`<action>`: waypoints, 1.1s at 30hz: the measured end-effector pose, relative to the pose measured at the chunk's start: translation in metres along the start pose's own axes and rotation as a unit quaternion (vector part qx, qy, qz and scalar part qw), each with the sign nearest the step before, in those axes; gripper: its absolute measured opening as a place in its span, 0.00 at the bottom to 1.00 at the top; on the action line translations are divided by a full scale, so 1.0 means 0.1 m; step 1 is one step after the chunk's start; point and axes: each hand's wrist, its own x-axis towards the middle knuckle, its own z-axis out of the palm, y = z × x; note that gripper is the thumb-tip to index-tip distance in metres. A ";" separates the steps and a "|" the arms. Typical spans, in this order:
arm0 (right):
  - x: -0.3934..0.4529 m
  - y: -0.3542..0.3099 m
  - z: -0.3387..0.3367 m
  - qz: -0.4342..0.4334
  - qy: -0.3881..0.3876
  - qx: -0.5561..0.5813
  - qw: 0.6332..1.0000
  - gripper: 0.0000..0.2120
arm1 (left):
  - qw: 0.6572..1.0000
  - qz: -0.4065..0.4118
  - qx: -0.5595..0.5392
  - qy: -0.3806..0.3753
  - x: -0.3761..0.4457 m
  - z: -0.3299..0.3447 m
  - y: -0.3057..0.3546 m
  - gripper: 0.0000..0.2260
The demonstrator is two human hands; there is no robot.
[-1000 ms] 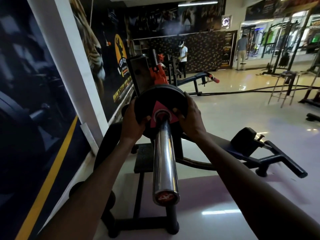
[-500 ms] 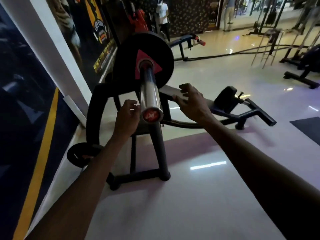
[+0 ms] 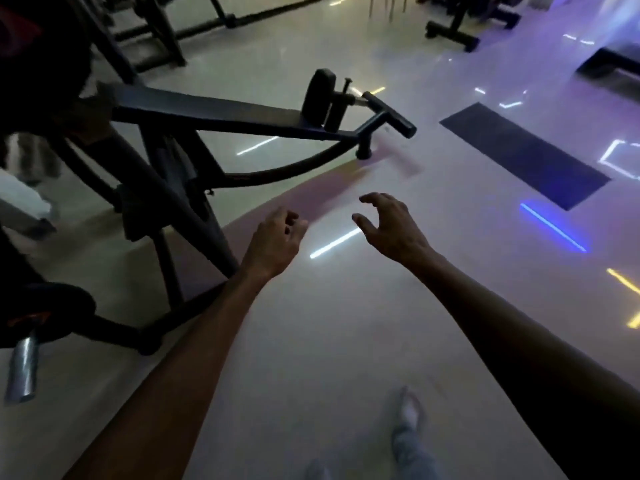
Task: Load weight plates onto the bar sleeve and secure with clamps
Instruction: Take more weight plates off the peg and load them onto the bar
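over glossy floor (image 3: pixel 346 341): two hands, left grip (image 3: pixel 277 237) loosely curled, right grip (image 3: pixel 391 226) spread, both empty.

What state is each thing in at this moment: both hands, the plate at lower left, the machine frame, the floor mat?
Left hand: fingers loosely curled, holding nothing, over the floor.
Right hand: fingers spread and relaxed, holding nothing.
Weight plate: on a low metal peg, untouched.
Machine frame: standing on the floor, neither hand on it.
Dark floor mat: lying flat, nothing on it.
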 end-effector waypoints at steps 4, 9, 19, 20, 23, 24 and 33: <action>0.18 0.83 -0.49 0.046 0.022 -0.014 0.999 0.23 | 0.996 0.054 0.060 -0.044 0.55 0.73 0.63 0.20; 0.54 1.76 -1.14 0.097 0.022 -0.024 0.995 0.24 | 0.991 0.069 0.083 -0.084 1.23 1.51 1.45 0.25; 1.75 3.14 -2.00 0.131 0.056 -0.044 0.989 0.27 | 0.980 0.162 0.084 -0.078 2.97 2.55 2.62 0.29; 1.95 3.27 -2.07 0.129 0.058 -0.048 0.989 0.28 | 0.979 0.164 0.089 -0.076 3.20 2.64 2.68 0.29; 2.62 3.66 -2.29 0.121 0.062 -0.057 0.989 0.28 | 0.980 0.168 0.087 -0.069 3.95 2.92 2.86 0.29; 2.86 3.79 -2.38 0.123 0.063 -0.060 0.989 0.28 | 0.980 0.168 0.085 -0.069 4.22 3.00 2.93 0.29; 4.94 4.76 -3.22 0.126 0.076 -0.046 0.988 0.27 | 0.982 0.161 0.071 -0.066 6.50 3.43 3.76 0.28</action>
